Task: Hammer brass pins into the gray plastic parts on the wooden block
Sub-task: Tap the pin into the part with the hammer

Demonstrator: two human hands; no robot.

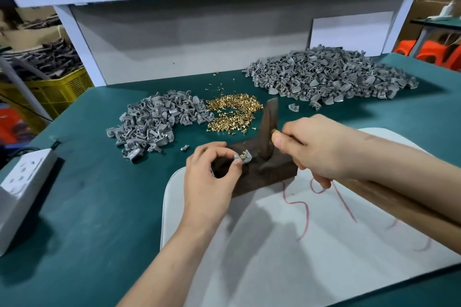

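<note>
One gray plastic part (244, 158) sits on top of the wooden block (274, 173), toward the block's left end. One brass pin (241, 156) stands upright in it, with its long axis pointing up. The left hand (212, 179) is at the block's left end and pinches the part between thumb and fingertip, so it is the nearer hand. The right hand (324, 149) is over the block's right end, clenched around the hammer (268, 127). The hammer's dark head rises just right of the part, and its lower end seems to rest on the block.

I judge that the blow must come straight down on the pin, and the left fingertips touching the part are what stands in the way. Something brass glints at the right thumb; I cannot tell what it is.

Behind the block lie a heap of loose pins (232, 112) and two heaps of gray parts (152, 122). A white sheet (299, 232) lies under the block, and a power strip (22, 189) is well apart to the block's left.
</note>
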